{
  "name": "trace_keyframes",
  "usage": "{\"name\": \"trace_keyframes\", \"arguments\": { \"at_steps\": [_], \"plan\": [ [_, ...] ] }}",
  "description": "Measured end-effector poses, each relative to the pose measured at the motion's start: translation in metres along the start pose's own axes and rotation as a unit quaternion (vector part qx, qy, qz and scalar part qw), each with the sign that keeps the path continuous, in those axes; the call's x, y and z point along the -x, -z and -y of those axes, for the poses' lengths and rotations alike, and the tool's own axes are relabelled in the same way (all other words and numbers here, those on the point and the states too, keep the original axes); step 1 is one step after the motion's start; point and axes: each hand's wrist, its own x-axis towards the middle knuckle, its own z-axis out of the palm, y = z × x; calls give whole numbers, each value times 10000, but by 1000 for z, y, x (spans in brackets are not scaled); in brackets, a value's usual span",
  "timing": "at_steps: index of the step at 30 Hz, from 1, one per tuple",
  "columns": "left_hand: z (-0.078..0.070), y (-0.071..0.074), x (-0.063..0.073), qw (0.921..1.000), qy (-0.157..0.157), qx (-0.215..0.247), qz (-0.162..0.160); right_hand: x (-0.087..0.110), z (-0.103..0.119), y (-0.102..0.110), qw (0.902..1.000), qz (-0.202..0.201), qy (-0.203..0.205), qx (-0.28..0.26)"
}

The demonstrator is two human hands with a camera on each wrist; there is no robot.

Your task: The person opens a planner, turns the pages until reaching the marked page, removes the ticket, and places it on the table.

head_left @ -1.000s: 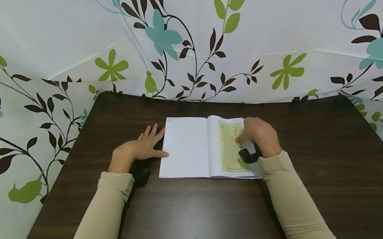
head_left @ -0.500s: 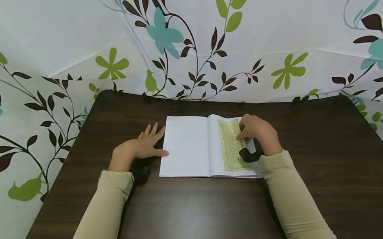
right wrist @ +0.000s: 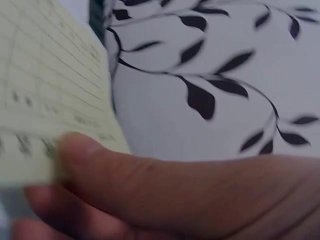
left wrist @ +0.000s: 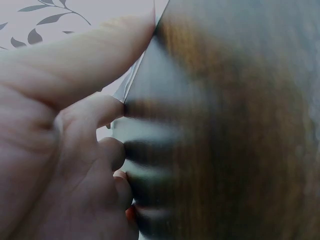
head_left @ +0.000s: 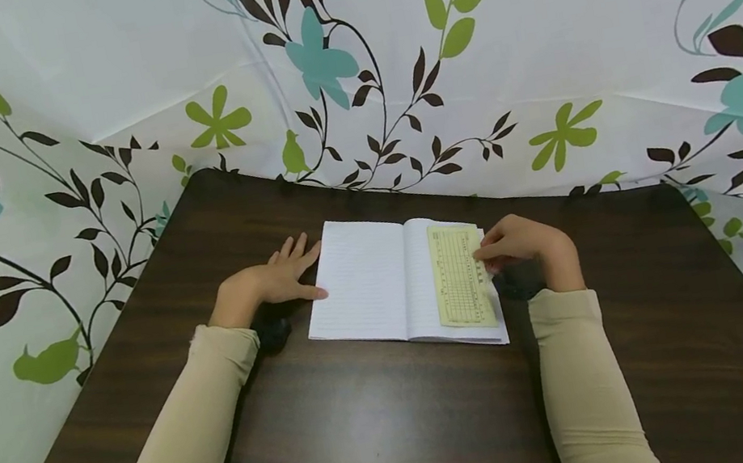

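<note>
An open lined notebook point(head_left: 367, 285) lies on the dark table. Over its right page is a yellow printed form slip point(head_left: 458, 274) with a ruled grid. My right hand point(head_left: 530, 244) pinches the slip's right edge between thumb and fingers; the right wrist view shows the thumb on top of the slip point(right wrist: 50, 85) and fingers beneath. With fingers spread, my left hand point(head_left: 262, 285) rests at the notebook's left edge, its thumb touching the page. In the left wrist view, the fingers of the left hand point(left wrist: 65, 135) reach down to the blurred tabletop.
The brown wooden table point(head_left: 369, 437) has rounded far corners. A white cloth point(head_left: 136, 58) printed with leaves, flowers and birds hangs behind and to both sides. Dark wrist-worn devices, partly hidden, sit below both hands.
My right hand has moved to the right, from over the slip to its right edge, and the slip has shifted slightly rightward with it. My left hand stays in place.
</note>
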Motion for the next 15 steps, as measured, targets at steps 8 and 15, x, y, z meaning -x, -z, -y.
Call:
{"name": "trace_keyframes", "arguments": {
  "at_steps": [8, 15],
  "plan": [
    [0, 0, 0, 10000, 40, -9, 2, -2, -9, 3, 9961, 382, 224, -765],
    [-3, 0, -1, 10000, 39, -5, -13, -8, -10, -2, 9884, 842, 618, -1107]
  ]
}}
